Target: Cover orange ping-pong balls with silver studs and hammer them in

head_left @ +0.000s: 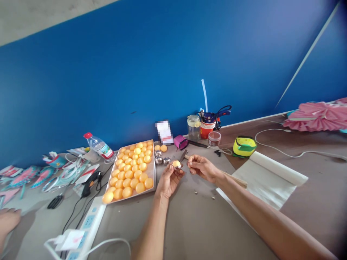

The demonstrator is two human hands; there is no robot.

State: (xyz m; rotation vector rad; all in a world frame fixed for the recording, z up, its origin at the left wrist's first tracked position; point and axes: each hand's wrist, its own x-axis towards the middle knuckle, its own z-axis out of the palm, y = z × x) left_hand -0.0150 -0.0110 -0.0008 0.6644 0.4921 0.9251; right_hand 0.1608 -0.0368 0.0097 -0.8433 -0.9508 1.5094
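My left hand (pixel 169 181) holds up an orange ball (pixel 176 164), like a ping-pong ball, with silvery bits around its lower part. Close by on the right, my right hand (pixel 202 167) has its thumb and fingertips pinched together; what is between them is too small to make out. Just past the fingertips shows a dark, flat tool (pixel 183 155), and I cannot tell whether the hand touches it. Behind my left hand lie several silver-covered balls (pixel 158 159). To their left, a shallow white box (pixel 154 177) is full of plain orange balls (pixel 129 174).
At left are a power strip (pixel 93 213), a hot glue gun (pixel 90 183), black scissors (pixel 55 201) and a water bottle (pixel 101 147). A co-worker's hand (pixel 9 220) rests at the far left. Rolled white sheet (pixel 276 177), yellow-green pouch (pixel 244 146) and red cups (pixel 207 129) stand right.
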